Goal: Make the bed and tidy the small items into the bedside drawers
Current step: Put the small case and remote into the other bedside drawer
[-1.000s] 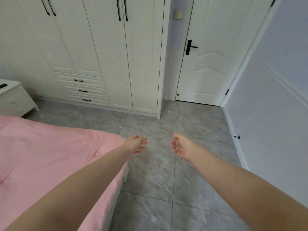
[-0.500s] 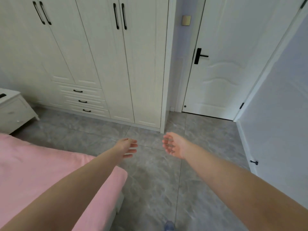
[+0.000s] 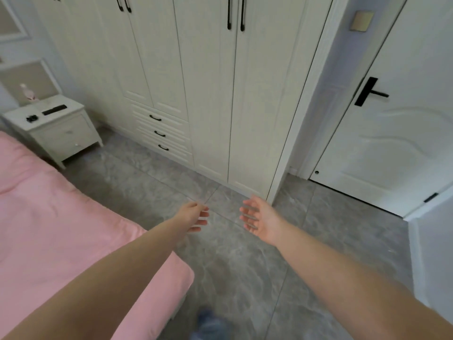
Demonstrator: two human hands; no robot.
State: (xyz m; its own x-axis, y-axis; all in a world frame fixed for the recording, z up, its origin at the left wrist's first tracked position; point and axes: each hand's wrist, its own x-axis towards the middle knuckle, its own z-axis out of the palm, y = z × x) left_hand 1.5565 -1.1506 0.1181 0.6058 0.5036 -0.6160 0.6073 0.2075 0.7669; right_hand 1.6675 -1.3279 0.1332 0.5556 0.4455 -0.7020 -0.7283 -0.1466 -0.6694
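Two hands, the left hand [image 3: 195,217] and the right hand [image 3: 259,218], reach out empty with loose fingers, likely heading for the small things on the bedside table [image 3: 56,128] beside the pink bed [image 3: 61,229].

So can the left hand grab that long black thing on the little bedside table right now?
Probably not yet. The left hand hangs open over bare floor, and the black remote-like bar lies far off on the bedside table. Nothing blocks the way there.
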